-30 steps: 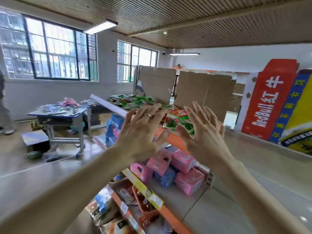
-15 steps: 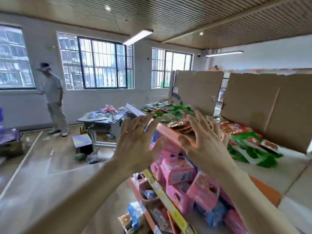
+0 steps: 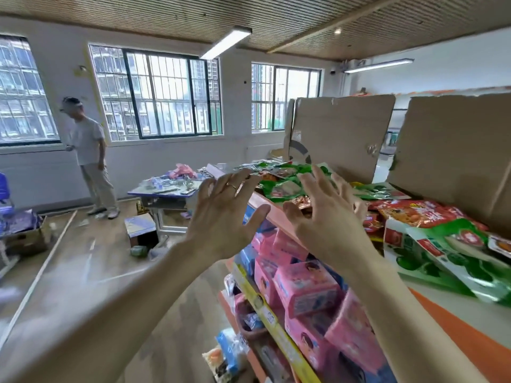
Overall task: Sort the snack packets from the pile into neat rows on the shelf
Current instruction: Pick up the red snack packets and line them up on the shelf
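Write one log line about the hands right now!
left hand: open, empty | right hand: open, empty | snack packets: piled on shelf | step: none picked yet

Both of the person's arms are stretched forward and raised, bare along their visible length. The left forearm (image 3: 124,299) runs in from the lower left and the right forearm (image 3: 392,299) from the lower right, converging toward the hands.

Left hand (image 3: 221,217): back toward the wearer, fingers (image 3: 243,178) spread and nearly straight, thumb (image 3: 257,217) angled right.

Right hand (image 3: 329,217): mirrored pose, fingers (image 3: 320,181) splayed with a slight curl, thumb (image 3: 293,214) angled left.

The thumb tips are near each other but apart. Both hands are empty, with wrists roughly in line with the forearms.
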`<state>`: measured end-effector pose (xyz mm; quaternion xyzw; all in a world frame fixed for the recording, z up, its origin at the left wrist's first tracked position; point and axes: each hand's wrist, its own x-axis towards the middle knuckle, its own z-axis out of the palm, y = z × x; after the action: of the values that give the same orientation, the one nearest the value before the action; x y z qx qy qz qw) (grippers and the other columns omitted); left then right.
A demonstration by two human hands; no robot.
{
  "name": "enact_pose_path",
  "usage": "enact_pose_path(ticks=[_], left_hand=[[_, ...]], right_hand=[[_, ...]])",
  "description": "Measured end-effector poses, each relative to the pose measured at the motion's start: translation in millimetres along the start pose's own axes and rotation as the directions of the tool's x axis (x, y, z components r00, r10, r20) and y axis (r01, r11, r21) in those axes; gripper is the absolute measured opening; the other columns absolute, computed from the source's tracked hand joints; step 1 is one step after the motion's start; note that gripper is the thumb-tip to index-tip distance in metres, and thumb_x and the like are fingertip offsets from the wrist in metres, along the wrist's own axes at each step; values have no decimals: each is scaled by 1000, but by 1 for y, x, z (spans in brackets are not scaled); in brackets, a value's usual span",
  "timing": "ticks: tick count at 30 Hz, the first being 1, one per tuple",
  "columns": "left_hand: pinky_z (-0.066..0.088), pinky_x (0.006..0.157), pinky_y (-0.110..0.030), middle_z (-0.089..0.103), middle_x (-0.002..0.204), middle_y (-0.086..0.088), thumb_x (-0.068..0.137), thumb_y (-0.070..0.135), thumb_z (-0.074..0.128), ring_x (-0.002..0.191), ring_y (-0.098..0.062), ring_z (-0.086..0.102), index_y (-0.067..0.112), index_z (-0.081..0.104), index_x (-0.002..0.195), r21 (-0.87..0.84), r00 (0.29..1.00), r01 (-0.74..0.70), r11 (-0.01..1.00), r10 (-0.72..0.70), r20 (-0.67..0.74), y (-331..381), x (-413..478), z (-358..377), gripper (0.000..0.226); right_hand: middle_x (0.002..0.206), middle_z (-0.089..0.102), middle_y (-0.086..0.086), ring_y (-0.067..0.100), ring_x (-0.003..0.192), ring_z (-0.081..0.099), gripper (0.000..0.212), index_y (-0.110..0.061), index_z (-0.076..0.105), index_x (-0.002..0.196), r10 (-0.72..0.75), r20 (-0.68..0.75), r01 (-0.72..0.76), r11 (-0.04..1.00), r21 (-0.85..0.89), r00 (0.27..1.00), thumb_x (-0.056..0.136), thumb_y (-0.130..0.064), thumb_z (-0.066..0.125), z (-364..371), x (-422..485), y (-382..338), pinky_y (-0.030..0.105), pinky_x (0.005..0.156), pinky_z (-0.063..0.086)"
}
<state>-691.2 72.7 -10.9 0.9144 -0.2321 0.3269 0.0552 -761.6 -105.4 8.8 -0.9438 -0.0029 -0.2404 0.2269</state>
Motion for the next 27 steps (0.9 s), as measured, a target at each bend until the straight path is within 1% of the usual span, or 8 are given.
enact_pose_path(ticks=[6, 9, 12, 16, 18, 20, 24, 27], left_hand=[[16, 117, -48, 36, 157, 3, 91, 63, 15, 142, -21, 33, 27, 37, 148, -143, 994, -108, 984, 107, -12, -15, 35, 42, 71], [22, 116, -49, 38, 155, 3, 92, 60, 21, 139, -22, 36, 25, 40, 146, -199, 980, -201, 959, 198, -35, -24, 55, 63, 66], [24, 114, -48, 40, 153, 3, 93, 58, 24, 138, -21, 38, 23, 44, 143, -233, 957, -286, 929, 288, -27, -37, 80, 84, 64], [26, 113, -45, 48, 146, 1, 93, 50, 38, 133, -21, 43, 21, 46, 141, -275, 920, -377, 885, 392, -1, -48, 111, 109, 57], [27, 109, -45, 55, 138, 2, 93, 50, 44, 127, -21, 49, 22, 50, 137, -274, 904, -413, 869, 427, -8, -49, 121, 120, 53], [31, 106, -45, 62, 127, 5, 89, 54, 48, 120, -19, 53, 27, 56, 129, -285, 900, -423, 860, 436, -21, -47, 128, 129, 49], [30, 104, -41, 66, 115, 14, 85, 61, 48, 116, -13, 55, 35, 62, 117, -419, 908, -400, 815, 415, -60, -40, 138, 145, 44], [30, 102, -40, 69, 110, 13, 84, 60, 62, 111, -15, 58, 32, 65, 112, -457, 917, -389, 800, 385, -106, -37, 140, 147, 40]], right_hand=[[163, -1, -17, 12, 149, -12, 61, -41, 19, 151, 83, -40, -86, 992, -88, 996, 97, -51, 45, 22, 19, 9, 57, 115, -6], [161, 17, -12, 14, 148, 4, 57, -34, 30, 149, 143, -95, -157, 974, -163, 985, 96, -48, 48, 33, 33, 9, 55, 116, 3], [141, 47, -1, 17, 136, 30, 47, -23, 51, 136, 245, -163, -280, 927, -248, 956, 94, -46, 51, 43, 52, 8, 49, 110, 19], [129, 56, 5, 24, 121, 50, 37, -17, 64, 114, 346, -282, -430, 838, -336, 895, 91, -45, 56, 57, 72, 9, 48, 106, 32], [114, 60, 5, 25, 106, 58, 32, -17, 68, 100, 398, -311, -496, 786, -369, 863, 91, -45, 57, 63, 77, 9, 42, 95, 43], [100, 60, 3, 24, 94, 60, 31, -17, 67, 95, 443, -317, -540, 749, -383, 839, 91, -46, 58, 68, 81, 11, 40, 87, 48], [89, 64, 1, 23, 87, 62, 26, -17, 65, 90, 460, -334, -563, 739, -371, 823, 90, -43, 61, 76, 85, 15, 37, 78, 51], [80, 64, 2, 23, 79, 62, 29, -14, 65, 82, 489, -313, -574, 759, -308, 814, 90, -42, 61, 79, 91, 17, 39, 75, 54]])
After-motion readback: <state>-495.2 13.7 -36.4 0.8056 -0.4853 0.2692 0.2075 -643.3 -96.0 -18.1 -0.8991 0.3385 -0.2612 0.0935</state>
